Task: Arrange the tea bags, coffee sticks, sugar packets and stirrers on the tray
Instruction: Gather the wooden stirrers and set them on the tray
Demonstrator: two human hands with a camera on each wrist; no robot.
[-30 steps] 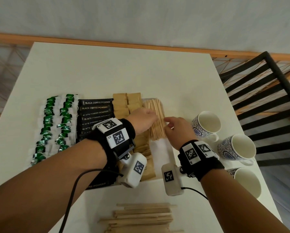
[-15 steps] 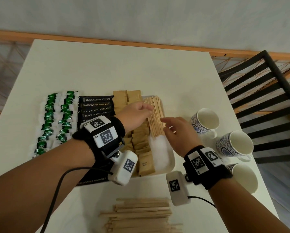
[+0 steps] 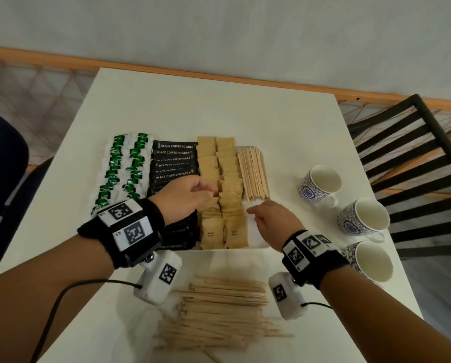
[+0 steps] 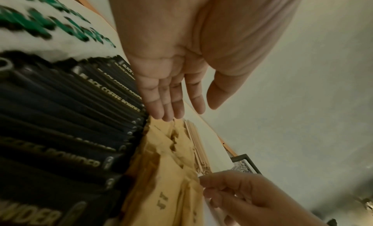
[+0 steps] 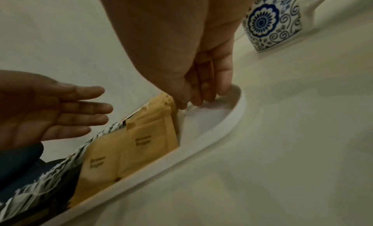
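On the white tray (image 3: 255, 246), left to right, lie green-labelled tea bags (image 3: 122, 166), black coffee sticks (image 3: 174, 159), brown sugar packets (image 3: 220, 200) and a bundle of wooden stirrers (image 3: 253, 174). The left hand (image 3: 185, 197) hovers over the coffee sticks and sugar packets, fingers (image 4: 167, 100) straight and holding nothing. The right hand (image 3: 272, 221) reaches into the tray's bare near-right part, its relaxed fingers (image 5: 206, 86) beside the sugar packets, just short of the stirrers. More loose stirrers (image 3: 219, 315) lie on the surface nearer the person.

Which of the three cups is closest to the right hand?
The far cup; it sits just beyond the right hand, while the other two stand farther right along the table edge.
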